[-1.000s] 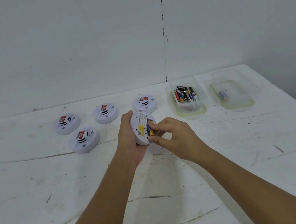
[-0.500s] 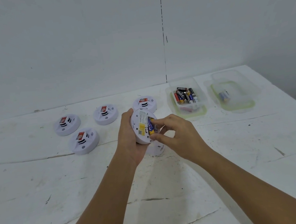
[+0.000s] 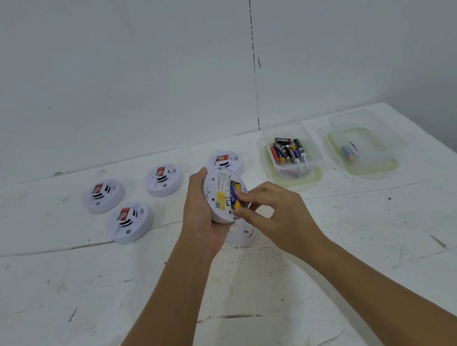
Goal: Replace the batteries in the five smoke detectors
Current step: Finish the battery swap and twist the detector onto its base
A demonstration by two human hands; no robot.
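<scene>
My left hand (image 3: 198,217) grips a white smoke detector (image 3: 218,199) above the table, its back turned toward me with the battery bay uncovered. A blue and yellow battery (image 3: 234,197) sits in the bay. My right hand (image 3: 277,215) has its fingertips curled onto that battery, thumb at the detector's lower rim. Several other white detectors with red labels lie face up on the table: detector (image 3: 103,195), detector (image 3: 130,222), detector (image 3: 164,180), detector (image 3: 225,162). A white round cover plate (image 3: 241,234) lies on the table under my hands.
A clear tub (image 3: 292,176) holding several batteries stands at the back right. Beside it, further right, a second clear tub (image 3: 371,164) holds one or two batteries. The wall runs close behind the white table (image 3: 65,286).
My right hand's fingers have shifted slightly on the battery in the bay. The detector in my left hand has stayed in about the same place.
</scene>
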